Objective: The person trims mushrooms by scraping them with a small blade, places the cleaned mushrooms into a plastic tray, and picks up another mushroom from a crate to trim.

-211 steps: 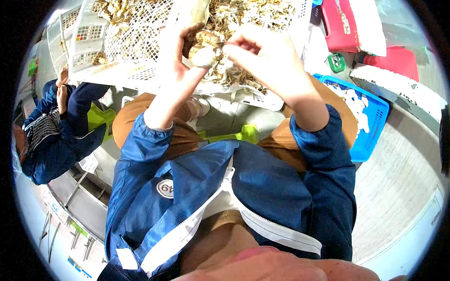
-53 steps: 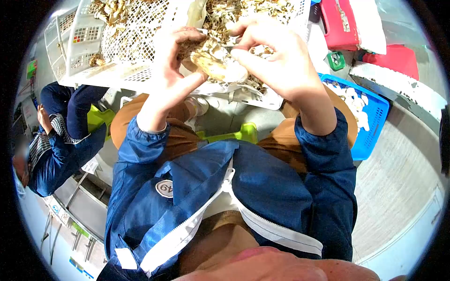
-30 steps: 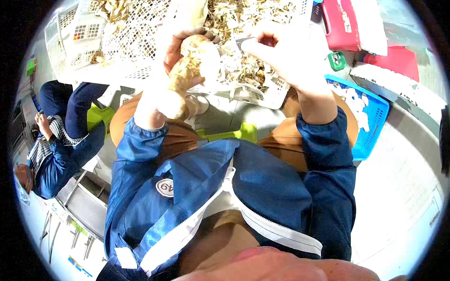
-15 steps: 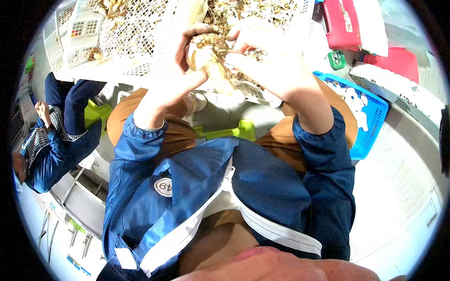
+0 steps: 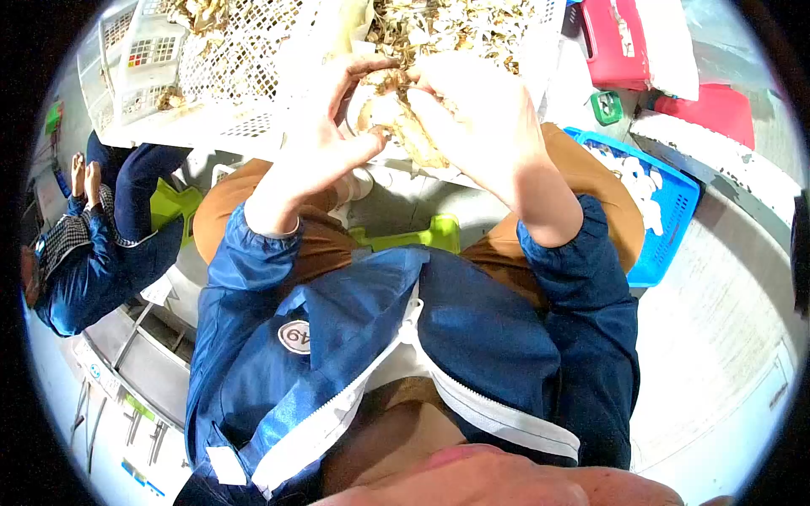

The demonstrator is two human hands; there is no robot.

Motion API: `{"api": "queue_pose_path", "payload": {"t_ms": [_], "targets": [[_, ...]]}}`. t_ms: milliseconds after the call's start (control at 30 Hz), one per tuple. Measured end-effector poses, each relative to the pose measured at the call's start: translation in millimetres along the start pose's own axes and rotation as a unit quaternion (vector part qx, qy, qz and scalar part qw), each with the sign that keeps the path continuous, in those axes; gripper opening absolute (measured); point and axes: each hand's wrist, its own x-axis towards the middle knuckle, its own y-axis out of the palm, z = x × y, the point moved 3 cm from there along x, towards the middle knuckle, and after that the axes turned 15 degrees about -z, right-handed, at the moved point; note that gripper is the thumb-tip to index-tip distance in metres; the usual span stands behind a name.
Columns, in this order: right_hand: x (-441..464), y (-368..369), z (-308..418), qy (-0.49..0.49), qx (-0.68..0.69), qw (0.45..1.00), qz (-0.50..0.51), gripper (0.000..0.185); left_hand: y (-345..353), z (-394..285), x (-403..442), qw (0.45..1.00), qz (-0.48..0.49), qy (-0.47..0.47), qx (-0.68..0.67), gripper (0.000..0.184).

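Above the near edge of the white basket, my left hand (image 5: 333, 135) is wrapped around a pale, brown-stained mushroom (image 5: 407, 131), its thumb near the middle and its fingers at the far end. My right hand (image 5: 472, 110) is closed against the mushroom's right side, with the fingertips near its rough brown top. Strong glare washes out this hand, so whatever its fingers pinch cannot be made out. Beyond both hands, brown and cream trimmings (image 5: 460, 29) lie heaped in the basket.
A white perforated basket (image 5: 240, 72) with brown scraps stands left. At right are a blue crate (image 5: 666, 240) of white pieces, a red container (image 5: 616, 46) and a small green item (image 5: 606, 108). Another person (image 5: 84, 270) sits at left. A lime-green stool (image 5: 443, 234) shows between my knees.
My right hand has turned and its forearm has shifted slightly left. The mushroom has tilted, its lower end moving right and up. The other person's hands are now raised together.
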Motion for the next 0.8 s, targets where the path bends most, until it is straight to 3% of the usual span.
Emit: {"api": "queue_pose_path", "payload": {"t_ms": [100,200,333,367,433,467,533,633,667,700,733,800], "targets": [[3,-3,3,0.009,0.009,1.0,0.012,0.016,-3,-1,0,1.0,0.013,-0.015,-0.023,0.067],[6,-6,-7,0.126,0.06,0.987,0.074,0.014,-6,-2,3,0.997,0.033,-0.035,-0.057,0.07],[11,-13,-21,0.311,0.253,0.905,0.139,0.012,-12,2,6,0.979,0.094,-0.106,-0.145,0.076],[11,-14,-23,0.317,0.278,0.896,0.137,0.012,-12,0,8,0.977,0.09,-0.109,-0.16,0.078],[12,-13,-27,0.328,0.327,0.877,0.131,0.012,-6,-1,4,0.938,0.065,-0.197,-0.278,0.079],[11,-8,-33,0.361,0.388,0.838,0.131,0.011,-5,6,5,0.908,0.049,-0.235,-0.344,0.079],[12,-8,-34,0.373,0.406,0.826,0.117,0.011,-3,15,5,0.829,0.017,-0.305,-0.469,0.08],[13,-10,-33,0.372,0.434,0.813,0.109,0.012,-6,2,-5,0.921,-0.076,-0.285,-0.253,0.082],[14,-9,-33,0.375,0.44,0.809,0.105,0.013,-6,8,-1,0.934,-0.019,-0.241,-0.264,0.085],[14,-9,-32,0.377,0.446,0.805,0.102,0.013,-7,7,-3,0.923,-0.038,-0.268,-0.274,0.086],[14,-11,-29,0.384,0.423,0.816,0.086,0.015,-8,4,-5,0.911,-0.057,-0.295,-0.282,0.086],[22,-20,-35,0.309,0.235,0.914,0.118,0.017,-13,14,-7,0.894,-0.064,-0.308,-0.32,0.089]]}}
